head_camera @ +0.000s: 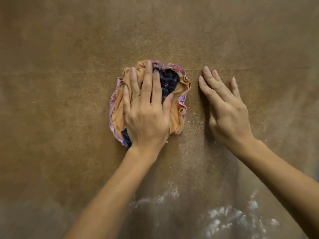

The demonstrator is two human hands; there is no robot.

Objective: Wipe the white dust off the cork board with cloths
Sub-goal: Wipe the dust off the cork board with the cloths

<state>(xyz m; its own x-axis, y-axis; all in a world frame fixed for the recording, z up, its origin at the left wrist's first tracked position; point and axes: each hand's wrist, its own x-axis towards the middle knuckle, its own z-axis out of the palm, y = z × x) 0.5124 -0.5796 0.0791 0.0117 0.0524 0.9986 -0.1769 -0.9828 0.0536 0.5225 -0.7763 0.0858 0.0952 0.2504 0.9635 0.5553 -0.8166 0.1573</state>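
The brown cork board (69, 57) fills the whole view. A bunched cloth (180, 99), orange with lilac ruffled edges and a dark blue patch, lies on it at the centre. My left hand (146, 109) presses down on the cloth with its fingers spread and its fingertips dug into the folds. My right hand (224, 104) rests flat on the bare board just right of the cloth, fingers straight. White dust (224, 216) lies in clumps near the bottom, between my forearms, and a thin dusty streak (193, 144) runs up toward the cloth.
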